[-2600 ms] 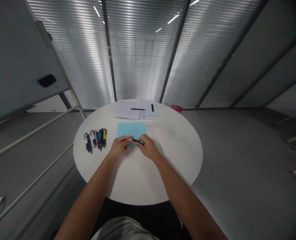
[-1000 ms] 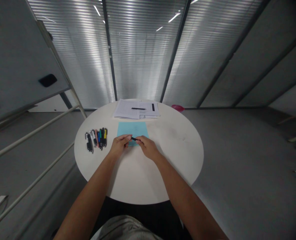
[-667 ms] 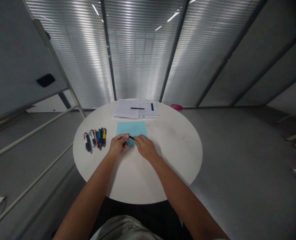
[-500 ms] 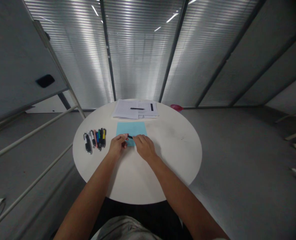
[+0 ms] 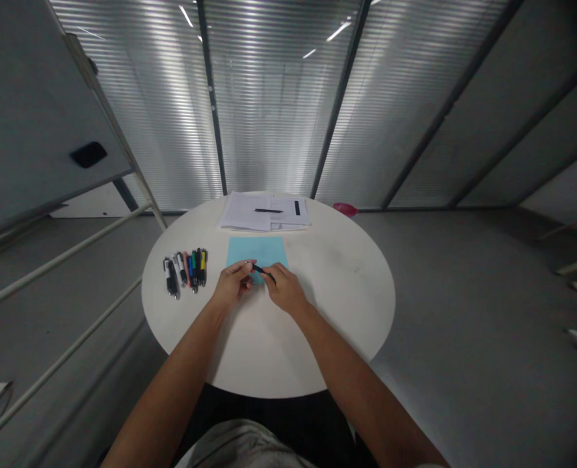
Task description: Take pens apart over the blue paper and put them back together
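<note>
A slim black pen (image 5: 259, 268) spans the gap between my two hands, above the near part of a light blue sheet of paper (image 5: 257, 247). My left hand (image 5: 232, 285) pinches its left end between thumb and fingers. On the other end, the fingers of my right hand (image 5: 285, 288) are closed. Whether the pen is whole or in parts I cannot tell, as both ends are partly hidden. To the left of my hands lies a row of several pens (image 5: 185, 270) in black, white, pink, blue, green and yellow.
Stacked white papers (image 5: 246, 213) lie at the far side of the round white table (image 5: 347, 292), with another black pen (image 5: 268, 210) on top. A whiteboard on a metal frame (image 5: 144, 188) stands to the left. A pink object (image 5: 345, 209) shows beyond the table's far edge.
My right hand has shifted slightly right and toward me, and more of the black pen shows between my hands. My left hand has stayed nearly in place.
</note>
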{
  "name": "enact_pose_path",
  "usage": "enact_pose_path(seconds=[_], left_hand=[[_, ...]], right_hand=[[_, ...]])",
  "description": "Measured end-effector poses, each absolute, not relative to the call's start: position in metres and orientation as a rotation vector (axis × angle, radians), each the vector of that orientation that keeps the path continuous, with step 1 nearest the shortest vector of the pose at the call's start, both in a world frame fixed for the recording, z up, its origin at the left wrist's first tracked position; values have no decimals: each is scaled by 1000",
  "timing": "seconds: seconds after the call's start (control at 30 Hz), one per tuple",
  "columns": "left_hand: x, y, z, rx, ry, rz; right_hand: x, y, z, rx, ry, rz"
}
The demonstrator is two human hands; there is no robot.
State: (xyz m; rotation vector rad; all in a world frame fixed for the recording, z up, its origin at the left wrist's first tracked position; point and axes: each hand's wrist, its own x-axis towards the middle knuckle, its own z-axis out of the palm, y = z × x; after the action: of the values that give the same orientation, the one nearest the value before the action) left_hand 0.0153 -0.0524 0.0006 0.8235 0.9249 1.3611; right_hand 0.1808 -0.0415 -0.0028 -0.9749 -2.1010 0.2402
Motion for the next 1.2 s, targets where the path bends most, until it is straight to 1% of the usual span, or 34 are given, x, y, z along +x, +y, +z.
enact_pose_path(seconds=[0.33,0.57,0.7,0.97,1.2], left_hand=[[11,-53,1,872,842,1354],[14,-52,2,861,851,1367],[15,-53,2,861,854,1369],[13,-53,1,868,840,1359],[13,-52,1,839,841,1370]], right_hand=[[180,-33,-12,-1047,-1846,730],[185,-35,-3,-959,-1970,654],[183,-36,-6,-1003,-1919,651],[185,-33,-7,-1001,-2015,720],[180,-33,-8,-1056,-1883,756]])
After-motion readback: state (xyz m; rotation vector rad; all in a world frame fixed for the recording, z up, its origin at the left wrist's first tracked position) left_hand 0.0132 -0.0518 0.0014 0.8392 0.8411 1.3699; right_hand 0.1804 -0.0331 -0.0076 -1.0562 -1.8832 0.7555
